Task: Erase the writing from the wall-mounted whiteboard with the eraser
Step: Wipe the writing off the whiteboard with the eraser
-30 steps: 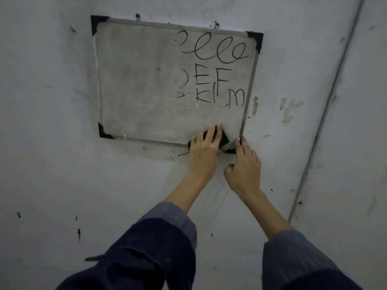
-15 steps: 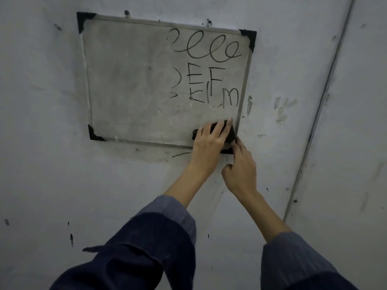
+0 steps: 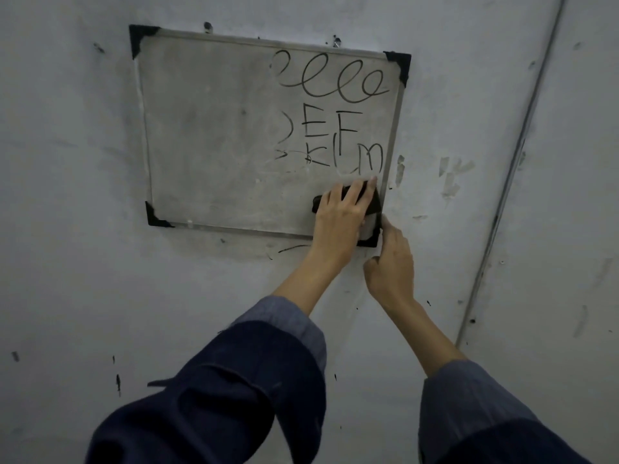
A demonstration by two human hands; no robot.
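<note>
Left hand [image 3: 338,217] is raised with the arm extended, fingers straight and spread, pressing flat. Right hand [image 3: 390,269] is raised just beside it, fingers loosely curled, fingertips pointing up. Both sleeves are rolled back.

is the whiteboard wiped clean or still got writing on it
Still written on: the whiteboard shows loops and letters on its right half, above the eraser under the left hand.

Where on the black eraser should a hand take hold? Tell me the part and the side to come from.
Hold the eraser by its long back, coming from below as the left hand does, fingers laid along it. It lies flat against the whiteboard, so only its back and edges are reachable. The right hand steadies the board's lower right corner.
</note>
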